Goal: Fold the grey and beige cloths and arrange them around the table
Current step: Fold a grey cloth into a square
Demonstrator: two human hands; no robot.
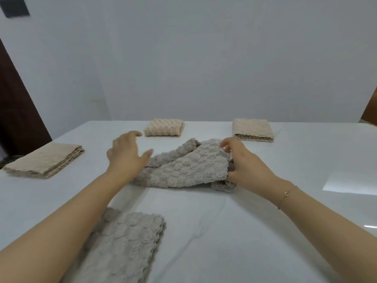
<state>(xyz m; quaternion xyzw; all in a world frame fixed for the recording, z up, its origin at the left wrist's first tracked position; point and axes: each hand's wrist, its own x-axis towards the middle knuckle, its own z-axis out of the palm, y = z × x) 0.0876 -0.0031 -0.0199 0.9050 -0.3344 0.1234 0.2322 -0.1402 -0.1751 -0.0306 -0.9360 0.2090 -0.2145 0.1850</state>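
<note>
- Nearest, a folded grey cloth (126, 246) lies flat on the worktop (244, 231), partly under the left forearm; judged done.
- Mid-worktop: a rumpled grey cloth (183, 168), half doubled, still needs folding and placing.
- Right hand (246, 166) pinches its right edge; left hand (128, 156), fingers spread, holds nothing, over its left end.
- Far: three folded beige cloths, left (44, 160), centre (164, 127), right (253, 129), well apart; judged placed.

A rumpled, half-folded grey cloth (187, 168) lies mid-table. A folded grey cloth (126, 246) lies flat at the near edge. Three folded beige cloths rest flat farther off: one at left (44, 160), one far centre (164, 127), one far right (253, 130)
</note>
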